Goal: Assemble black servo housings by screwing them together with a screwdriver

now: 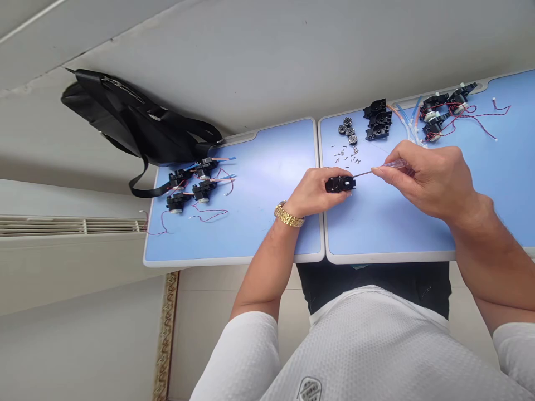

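- Gripping a small black assembly [340,184], the left hand [311,192] has its thumb and fingers closed around the piece's left end.
- Piece is held over the right table [393,236], at its near-left part, close to the seam; small white bit shows on its face.
- Right hand [430,181] pinches the clear handle of a screwdriver [395,164] between thumb and fingers; thin shaft points left.
- Shaft tip reaches the right end of the assembly; can't tell if it sits in a screw.
- Gold watch [289,214] on left wrist.
- Just beyond the held piece: loose small screws [355,150], scattered on the right table.
- Farther, past the screws: four round metal parts [350,131], clustered.
- Right of those: three black housings [379,118] in a row, near the far edge.
- Next right: blue and orange tubes [404,115] in a bunch, partly behind the right hand.
- Far right: black motor units [434,103] with white parts, red-and-dark wires trailing right.
- Left table [267,234]: four black units [202,191] grouped at the left side, blue and orange tubes pointing right, wires loose around them.
- Black bag [137,122] at far left, against the wall, strap hanging over the table edge.
- White shirt [376,345] and black trousers [371,278] at the near side.
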Demonstrator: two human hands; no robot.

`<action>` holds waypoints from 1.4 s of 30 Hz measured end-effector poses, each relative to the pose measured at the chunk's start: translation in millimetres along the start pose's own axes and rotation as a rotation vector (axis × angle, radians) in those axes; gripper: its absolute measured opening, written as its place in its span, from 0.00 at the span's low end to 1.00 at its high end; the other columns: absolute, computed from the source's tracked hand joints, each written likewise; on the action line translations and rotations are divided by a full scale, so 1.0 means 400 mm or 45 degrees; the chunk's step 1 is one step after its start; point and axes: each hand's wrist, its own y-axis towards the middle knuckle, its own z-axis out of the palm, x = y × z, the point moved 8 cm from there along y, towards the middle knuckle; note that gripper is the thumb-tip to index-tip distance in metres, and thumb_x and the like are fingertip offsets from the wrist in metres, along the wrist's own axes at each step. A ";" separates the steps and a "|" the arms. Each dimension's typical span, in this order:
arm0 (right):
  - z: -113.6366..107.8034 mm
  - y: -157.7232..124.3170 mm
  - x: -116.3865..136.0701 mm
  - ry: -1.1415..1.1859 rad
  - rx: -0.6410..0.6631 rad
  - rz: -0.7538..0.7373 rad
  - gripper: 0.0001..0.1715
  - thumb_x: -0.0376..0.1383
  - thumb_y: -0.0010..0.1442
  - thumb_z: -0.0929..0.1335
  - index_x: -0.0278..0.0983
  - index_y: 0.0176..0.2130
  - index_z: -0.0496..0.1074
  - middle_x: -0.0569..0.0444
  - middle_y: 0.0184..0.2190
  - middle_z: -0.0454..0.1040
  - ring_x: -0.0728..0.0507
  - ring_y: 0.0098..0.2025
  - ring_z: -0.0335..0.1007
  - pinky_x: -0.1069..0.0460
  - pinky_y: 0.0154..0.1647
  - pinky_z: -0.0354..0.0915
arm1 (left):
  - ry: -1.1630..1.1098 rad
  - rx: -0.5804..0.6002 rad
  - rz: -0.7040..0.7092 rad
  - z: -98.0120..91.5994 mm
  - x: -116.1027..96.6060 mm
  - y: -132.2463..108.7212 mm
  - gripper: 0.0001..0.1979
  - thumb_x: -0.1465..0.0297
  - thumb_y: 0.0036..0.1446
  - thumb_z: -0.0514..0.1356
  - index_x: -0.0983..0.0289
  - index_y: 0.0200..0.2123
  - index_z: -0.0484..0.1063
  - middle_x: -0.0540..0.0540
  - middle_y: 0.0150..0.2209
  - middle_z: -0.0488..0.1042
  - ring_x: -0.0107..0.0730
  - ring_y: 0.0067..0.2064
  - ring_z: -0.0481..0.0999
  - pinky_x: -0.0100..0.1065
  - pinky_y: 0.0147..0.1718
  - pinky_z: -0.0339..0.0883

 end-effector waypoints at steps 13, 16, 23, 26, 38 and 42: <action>-0.096 0.001 0.032 0.114 -0.362 0.036 0.18 0.52 0.78 0.70 0.51 0.35 0.75 0.54 0.30 0.86 0.38 0.29 0.79 0.39 0.31 0.71 | -0.099 -0.106 0.093 -0.030 -0.015 -0.001 0.16 0.66 0.58 0.72 0.58 0.50 0.89 0.56 0.48 0.91 0.38 0.46 0.90 0.38 0.48 0.86; -0.090 0.007 0.018 0.086 -0.334 0.096 0.16 0.52 0.78 0.70 0.50 0.38 0.77 0.53 0.32 0.87 0.37 0.33 0.83 0.39 0.36 0.75 | -0.136 -0.132 0.155 -0.037 -0.033 -0.006 0.16 0.66 0.58 0.71 0.58 0.49 0.89 0.55 0.48 0.91 0.38 0.47 0.90 0.38 0.48 0.86; -0.013 0.010 -0.011 0.142 -0.148 0.042 0.10 0.46 0.78 0.70 0.48 0.48 0.83 0.53 0.40 0.90 0.35 0.40 0.88 0.40 0.44 0.81 | -0.116 -0.197 0.084 -0.086 -0.001 -0.019 0.19 0.63 0.55 0.70 0.57 0.50 0.89 0.55 0.46 0.90 0.38 0.41 0.86 0.39 0.39 0.83; 0.023 0.007 -0.010 0.100 -0.029 0.019 0.13 0.42 0.77 0.68 0.46 0.52 0.84 0.52 0.43 0.91 0.35 0.42 0.89 0.41 0.44 0.80 | -0.089 -0.416 0.065 -0.133 0.032 -0.028 0.19 0.58 0.57 0.71 0.55 0.51 0.88 0.56 0.47 0.89 0.42 0.41 0.86 0.41 0.35 0.81; 0.073 0.005 -0.035 0.074 0.069 0.014 0.13 0.41 0.74 0.70 0.46 0.51 0.85 0.53 0.44 0.92 0.35 0.38 0.88 0.42 0.41 0.77 | 0.023 -0.452 0.006 -0.127 0.038 -0.023 0.26 0.54 0.60 0.74 0.50 0.61 0.85 0.57 0.50 0.87 0.44 0.42 0.87 0.42 0.33 0.81; 0.081 0.004 -0.037 0.059 0.096 0.007 0.13 0.41 0.75 0.70 0.46 0.52 0.85 0.52 0.45 0.92 0.36 0.38 0.87 0.42 0.41 0.76 | -0.090 -0.486 0.011 -0.129 0.050 -0.029 0.20 0.54 0.62 0.71 0.53 0.55 0.87 0.56 0.45 0.86 0.36 0.34 0.82 0.38 0.28 0.76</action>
